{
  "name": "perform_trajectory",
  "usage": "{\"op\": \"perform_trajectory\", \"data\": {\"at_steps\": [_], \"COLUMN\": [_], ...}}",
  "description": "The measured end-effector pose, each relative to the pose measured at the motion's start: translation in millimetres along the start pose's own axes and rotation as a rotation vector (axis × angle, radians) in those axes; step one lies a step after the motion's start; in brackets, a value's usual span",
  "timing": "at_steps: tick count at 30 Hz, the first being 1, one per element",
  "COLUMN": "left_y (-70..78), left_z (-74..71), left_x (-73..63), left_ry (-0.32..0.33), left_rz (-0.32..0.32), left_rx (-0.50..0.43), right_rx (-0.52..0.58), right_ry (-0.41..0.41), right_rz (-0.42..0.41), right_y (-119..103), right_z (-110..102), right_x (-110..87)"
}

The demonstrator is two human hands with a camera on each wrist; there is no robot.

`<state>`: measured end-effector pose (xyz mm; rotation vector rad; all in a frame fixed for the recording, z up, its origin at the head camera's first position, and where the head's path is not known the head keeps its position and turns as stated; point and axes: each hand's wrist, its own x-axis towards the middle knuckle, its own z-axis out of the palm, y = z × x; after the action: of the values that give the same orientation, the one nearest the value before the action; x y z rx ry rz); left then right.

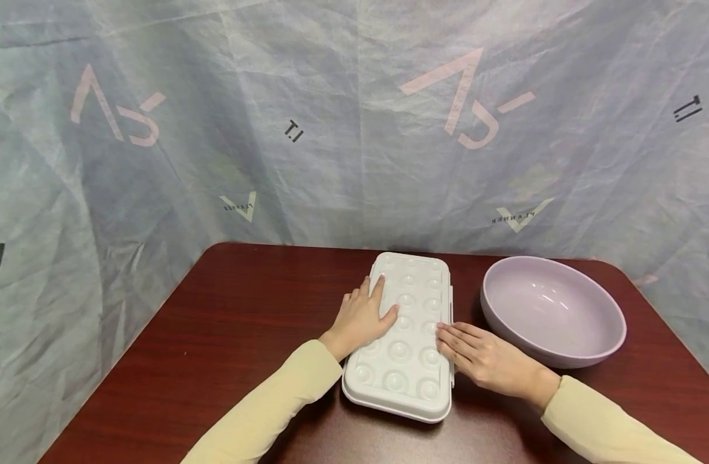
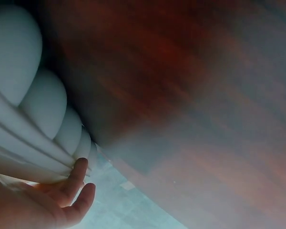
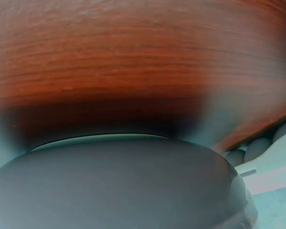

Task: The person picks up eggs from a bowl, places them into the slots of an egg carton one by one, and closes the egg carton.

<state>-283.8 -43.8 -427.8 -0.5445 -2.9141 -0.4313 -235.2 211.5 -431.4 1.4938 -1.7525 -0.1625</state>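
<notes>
A white lidded egg box, its lid moulded with rows of round bumps, lies lengthwise on the table with the lid down. My left hand rests on the left side of the lid, fingers spread and the thumb reaching inward. In the left wrist view, fingers of the left hand touch the box along its side, above its rounded cups. My right hand lays straight fingers over the lid's right edge, by the side clasp; its thumb is hidden.
A large lilac bowl stands close to the right hand and forearm. Dark red wooden table extends under everything. A grey printed cloth hangs behind the table and at its sides. A blurred dark rounded shape fills the lower right wrist view.
</notes>
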Motion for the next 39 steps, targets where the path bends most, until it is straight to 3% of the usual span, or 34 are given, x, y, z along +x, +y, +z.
{"op": "perform_trajectory", "data": {"at_steps": [12, 20, 30, 39], "left_y": [-0.1, -2.5, -1.9, -1.8], "left_z": [-2.3, 0.7, -3.1, -1.2], "left_x": [4.3, 4.1, 2.0, 0.8], "left_ry": [-0.019, -0.038, -0.02, -0.027], "left_rz": [0.029, 0.015, 0.013, -0.003], "left_rx": [0.06, 0.048, 0.021, 0.007], "right_rx": [0.097, 0.094, -0.003, -0.013], "right_ry": [-0.128, -0.13, -0.133, -0.141], "right_rz": [0.102, 0.04, -0.048, -0.06], "right_y": [3, 6, 7, 2], "right_z": [-14, -16, -16, -14], "right_x": [5.2, 9.6, 11.0, 5.6]}}
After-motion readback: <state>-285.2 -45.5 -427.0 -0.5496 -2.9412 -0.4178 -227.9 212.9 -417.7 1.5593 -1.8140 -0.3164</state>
